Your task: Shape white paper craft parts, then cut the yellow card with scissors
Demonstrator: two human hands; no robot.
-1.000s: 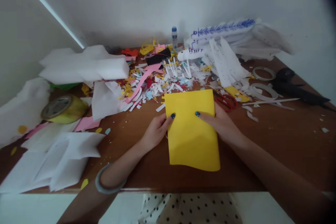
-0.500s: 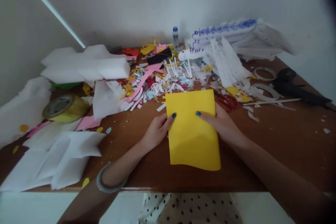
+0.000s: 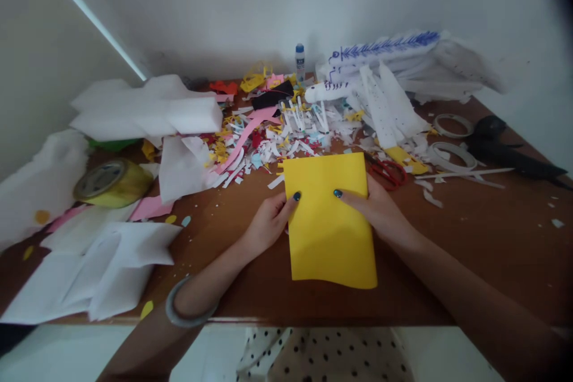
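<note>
Table [image 3: 483, 239]: brown wood, filling the view; its near edge runs along 6 o'clock.
White sheets [image 3: 102, 268]: loose and overlapping, at 8 o'clock near the table's edge.
Foam blocks [image 3: 147, 110]: white, stacked at 10 o'clock by the wall.
Rolled paper [image 3: 385, 48]: white with blue pen marks, lying at 1 o'clock.
Scraps [image 3: 268, 131]: heap of white, pink, yellow and red cuttings at 12 o'clock, just beyond the card.
Card [image 3: 329, 221]: yellow sheet at the centre, lying on the table with its near edge slightly curled; both hands grip its sides.
Right hand [image 3: 380, 212]: at the card's 3 o'clock edge, thumb laid on top, the other fingers tucked behind and hidden, pinching the card.
Left hand [image 3: 268, 224]: at the card's 9 o'clock edge, thumb on top, fingers curled beneath, pinching the card.
Tape roll [image 3: 111, 182]: yellowish, lying at 9 o'clock.
Glue gun [image 3: 505, 146]: black, at 2 o'clock.
Scissors [image 3: 387, 170]: red handles, just beside the card's far right corner.
Bangle [image 3: 188, 304]: grey, on the left wrist.
Bottle [image 3: 299, 62]: small, blue cap, upright at 12 o'clock against the wall.
</note>
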